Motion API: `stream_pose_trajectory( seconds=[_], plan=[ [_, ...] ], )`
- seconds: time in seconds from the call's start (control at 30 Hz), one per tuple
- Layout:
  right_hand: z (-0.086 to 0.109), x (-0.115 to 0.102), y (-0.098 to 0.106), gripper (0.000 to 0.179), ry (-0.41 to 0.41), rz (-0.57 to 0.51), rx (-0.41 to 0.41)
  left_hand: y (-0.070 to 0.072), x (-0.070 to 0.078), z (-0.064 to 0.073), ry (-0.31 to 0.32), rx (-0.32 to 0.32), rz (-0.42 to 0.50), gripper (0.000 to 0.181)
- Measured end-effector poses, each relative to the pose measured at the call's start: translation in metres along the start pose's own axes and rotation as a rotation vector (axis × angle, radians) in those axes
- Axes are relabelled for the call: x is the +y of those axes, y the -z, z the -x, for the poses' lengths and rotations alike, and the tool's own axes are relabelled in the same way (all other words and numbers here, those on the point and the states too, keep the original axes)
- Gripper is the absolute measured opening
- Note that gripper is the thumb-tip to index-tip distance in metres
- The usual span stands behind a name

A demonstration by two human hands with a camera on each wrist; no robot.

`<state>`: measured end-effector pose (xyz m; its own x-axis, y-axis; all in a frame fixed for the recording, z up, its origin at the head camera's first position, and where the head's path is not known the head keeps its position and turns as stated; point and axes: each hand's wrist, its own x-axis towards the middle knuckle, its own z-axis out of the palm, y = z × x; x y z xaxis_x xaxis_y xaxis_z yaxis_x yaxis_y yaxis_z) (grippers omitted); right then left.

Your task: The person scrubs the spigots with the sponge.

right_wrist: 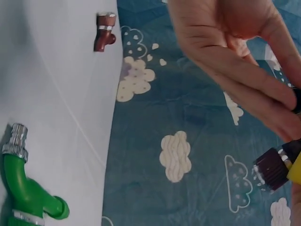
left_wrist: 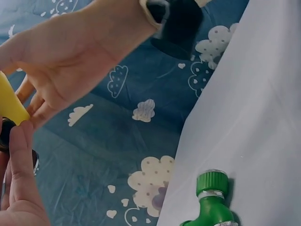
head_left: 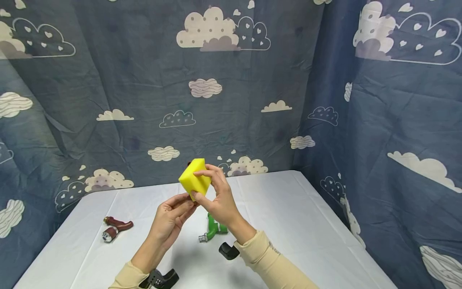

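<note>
"Block (head_left: 192, 179), yellow: where?"
"Above white table (head_left: 296, 212), right hand (head_left: 220, 199) gripping it."
"Left hand (head_left: 169, 218)?"
"Pinching a black round part (left_wrist: 5, 133) at the block's lower edge. Green fitting (head_left: 213, 229), brown fitting (head_left: 114, 229): on table."

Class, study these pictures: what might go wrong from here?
The yellow block, pinched in the right hand above the table, might slip and fall, perhaps near the green fitting.

The left hand might fumble the dark part it pinches, since the block partly hides those fingertips in the head view.
</note>
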<state>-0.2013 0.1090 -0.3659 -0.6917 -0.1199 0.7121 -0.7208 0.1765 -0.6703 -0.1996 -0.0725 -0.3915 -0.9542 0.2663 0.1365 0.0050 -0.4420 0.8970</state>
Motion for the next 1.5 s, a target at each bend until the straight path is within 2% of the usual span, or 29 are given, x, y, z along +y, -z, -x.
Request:
stream_pose_trajectory(
  seconds=[0.13, 0.23, 0.4, 0.63, 0.93, 1.2, 1.33, 1.5],
  plan=[
    [0.004, 0.0, -0.001, 0.042, 0.02, 0.086, -0.017, -0.002, 0.002, 0.0, -0.004, 0.055, -0.002, 0.027],
    [0.007, 0.0, -0.002, 0.042, 0.018, 0.101, -0.031, -0.002, 0.004, 0.0, 0.001, 0.081, 0.006, 0.027],
    [0.01, -0.001, -0.005, 0.042, -0.008, 0.098, -0.048, -0.002, 0.003, 0.001, -0.006, 0.091, 0.037, 0.03],
    [0.011, -0.001, -0.006, 0.042, -0.005, 0.065, -0.063, -0.003, 0.003, 0.0, -0.054, 0.104, 0.063, 0.026],
    [0.014, -0.002, -0.005, 0.04, 0.001, 0.071, -0.093, -0.003, 0.005, -0.003, -0.061, 0.142, 0.143, 0.022],
    [0.019, 0.001, -0.006, 0.039, 0.09, 0.103, -0.099, -0.002, 0.007, -0.003, -0.079, 0.154, 0.166, 0.028],
    [0.018, 0.002, -0.007, 0.042, 0.166, 0.141, -0.086, -0.003, 0.008, -0.002, -0.068, 0.134, 0.178, 0.029],
    [0.015, 0.006, -0.006, 0.046, 0.289, 0.201, -0.083, -0.001, 0.009, 0.0, -0.062, 0.079, 0.197, 0.029]
  ],
)
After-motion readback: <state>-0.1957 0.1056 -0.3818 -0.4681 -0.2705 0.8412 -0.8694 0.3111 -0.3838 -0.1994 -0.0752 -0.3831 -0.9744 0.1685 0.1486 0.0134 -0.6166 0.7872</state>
